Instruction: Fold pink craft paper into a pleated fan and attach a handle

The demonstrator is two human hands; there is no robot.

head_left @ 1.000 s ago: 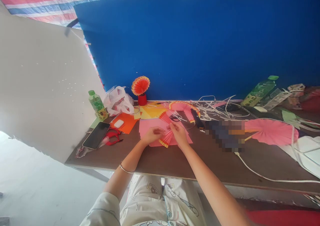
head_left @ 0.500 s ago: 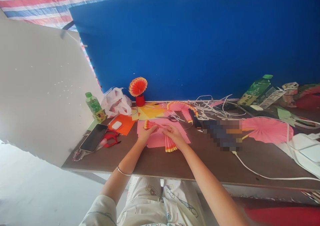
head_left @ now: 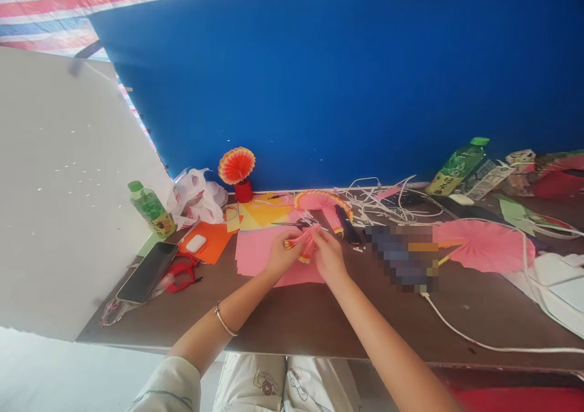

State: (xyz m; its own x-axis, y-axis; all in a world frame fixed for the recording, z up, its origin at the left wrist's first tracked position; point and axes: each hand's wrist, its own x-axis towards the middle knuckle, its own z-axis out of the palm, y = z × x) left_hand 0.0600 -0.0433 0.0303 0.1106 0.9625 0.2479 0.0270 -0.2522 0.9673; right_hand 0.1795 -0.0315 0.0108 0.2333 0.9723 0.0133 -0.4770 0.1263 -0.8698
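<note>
Currently held: a pleated paper piece (head_left: pixel 305 252), pink with yellow and red at its edges, between the two hands, above the pink sheets (head_left: pixel 253 257) on the table (head_left: pixel 292 324).
Left hand (head_left: pixel 281 257): thumb and fingers pinch the pleats on the left side.
Right hand (head_left: pixel 331 258): fingertips close on the gathered folds at the right; the exact grip of each finger is too small to tell.
Just beyond the hands: scissors (head_left: pixel 296 224), partly hidden, with yellow sheets (head_left: pixel 262 214) farther off.
Far middle: a red and yellow paper rosette (head_left: pixel 236 165) on a red base (head_left: pixel 243 192); right of it, a curved pleated strip (head_left: pixel 319 201) and a black object (head_left: pixel 348 226) lying near one another.
Left side: a white case (head_left: pixel 196 243) on orange paper (head_left: pixel 213 246), a phone (head_left: pixel 148 272) beside red-handled pliers (head_left: pixel 180 271), and a green-capped bottle (head_left: pixel 152 210) standing near a plastic bag (head_left: pixel 198 196).
Right side: white cords (head_left: pixel 401 202), a pink pleated fan (head_left: pixel 493 246), and a tilted bottle (head_left: pixel 460 165) at the far edge.
</note>
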